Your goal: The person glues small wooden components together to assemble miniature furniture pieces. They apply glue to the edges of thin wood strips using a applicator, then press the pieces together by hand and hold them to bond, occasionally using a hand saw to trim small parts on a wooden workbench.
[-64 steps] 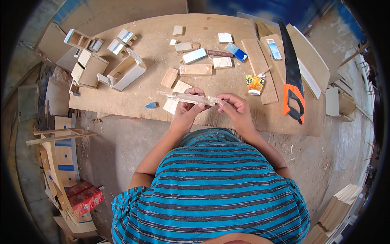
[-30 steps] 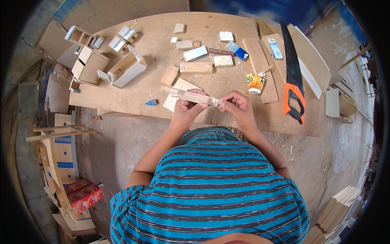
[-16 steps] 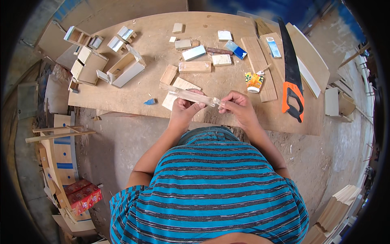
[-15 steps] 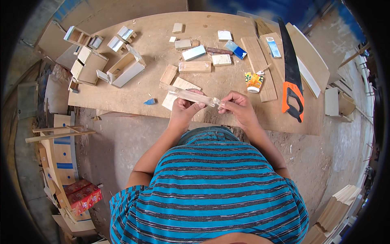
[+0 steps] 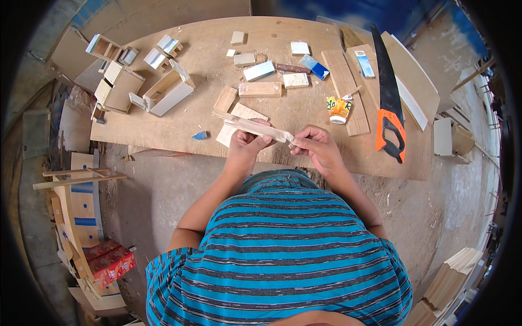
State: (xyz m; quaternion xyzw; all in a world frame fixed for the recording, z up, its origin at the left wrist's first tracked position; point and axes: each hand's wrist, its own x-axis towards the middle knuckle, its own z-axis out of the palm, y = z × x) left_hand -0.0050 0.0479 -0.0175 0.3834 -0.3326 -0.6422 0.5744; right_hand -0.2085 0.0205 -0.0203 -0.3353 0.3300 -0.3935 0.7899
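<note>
1. Far left, low: printed pale pattern on red box (image 5: 111, 263); too small to read.
2. Right of centre: bold dark lettering on crumpled yellow cup (image 5: 338, 111), just beside plank (image 5: 341, 70) or on it, unclear which.
3. Farther right: small marks on orange handle of saw (image 5: 388, 92); too small to read.
4. Left hand (image 5: 243, 149): grasping wood strip (image 5: 254, 128) around its middle, thumb on near side, fingers curled behind. Strip aslant over near edge of table (image 5: 168, 130), left end farther from body.
5. Right hand (image 5: 318, 146): pinching right end of strip with thumb and fingertips; exact contact hard to see.
6. Room at left: wooden box (image 5: 174, 100) well apart from left hand; blue scrap (image 5: 200, 135) between, near front edge.
7. Middle: pale board (image 5: 228, 133) below strip, partly hidden.
8. Room at right: patch of tabletop between right hand and cup; saw well apart, handle toward near edge.
</note>
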